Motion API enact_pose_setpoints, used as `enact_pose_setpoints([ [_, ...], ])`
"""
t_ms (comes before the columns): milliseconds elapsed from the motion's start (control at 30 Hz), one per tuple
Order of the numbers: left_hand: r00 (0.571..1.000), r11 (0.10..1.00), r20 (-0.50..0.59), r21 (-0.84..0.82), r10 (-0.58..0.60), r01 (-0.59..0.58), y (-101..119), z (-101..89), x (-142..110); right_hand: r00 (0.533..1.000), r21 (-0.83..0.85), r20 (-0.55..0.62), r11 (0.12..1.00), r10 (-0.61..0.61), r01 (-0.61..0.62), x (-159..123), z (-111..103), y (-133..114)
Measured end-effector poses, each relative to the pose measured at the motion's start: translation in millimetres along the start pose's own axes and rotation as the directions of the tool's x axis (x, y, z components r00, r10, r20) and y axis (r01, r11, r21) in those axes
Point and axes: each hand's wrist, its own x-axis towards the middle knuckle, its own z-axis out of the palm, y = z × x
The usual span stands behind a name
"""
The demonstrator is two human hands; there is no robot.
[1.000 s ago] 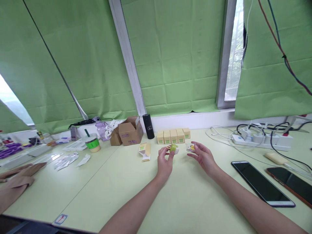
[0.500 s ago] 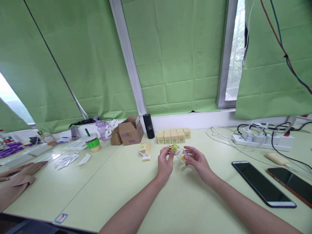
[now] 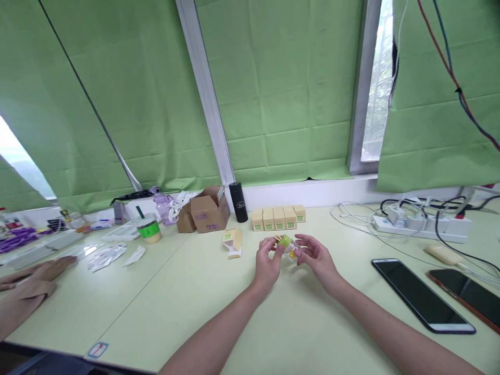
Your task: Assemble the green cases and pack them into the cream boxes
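Note:
My left hand (image 3: 269, 263) pinches a small green cap (image 3: 285, 241) with a pale looped strap on it. Between the fingertips of my right hand (image 3: 319, 261) is a small clear bottle (image 3: 290, 255) with a yellow mark, tilted and held just above the table. Cap and bottle meet at the bottle's mouth; whether they are joined is too small to tell. Left of my hands lies an opened cream carton (image 3: 233, 242) with its flap out. Behind them stands a row of several small cream cartons (image 3: 279, 219) with green labels.
A black cylinder (image 3: 238, 202) and a brown cardboard box (image 3: 211, 211) stand at the back. Phones (image 3: 424, 295) lie at right, near a power strip (image 3: 449, 229) with cables. A cup (image 3: 149, 229) stands left; a co-worker's hand (image 3: 57, 268) rests far left.
My left hand has moved slightly right, bringing the green cap from beside the bottle onto its mouth. The right hand has stayed nearly in place.

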Motion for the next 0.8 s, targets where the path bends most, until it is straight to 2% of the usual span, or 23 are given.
enact_pose_setpoints([
  [467, 0.999, 1.0, 0.033, 0.011, 0.001, -0.001, 0.8, 0.7, -2.2, 1.0, 0.015, 0.013, 1.0, -0.011, 0.01, 1.3, -1.4, 5.4],
  [800, 0.995, 0.999, 0.098, -0.039, -0.01, 0.014, 4.3, -4.1, -3.9, 0.998, -0.067, 0.067, 0.997, -0.023, 0.027, -2.8, 0.6, 2.4],
])
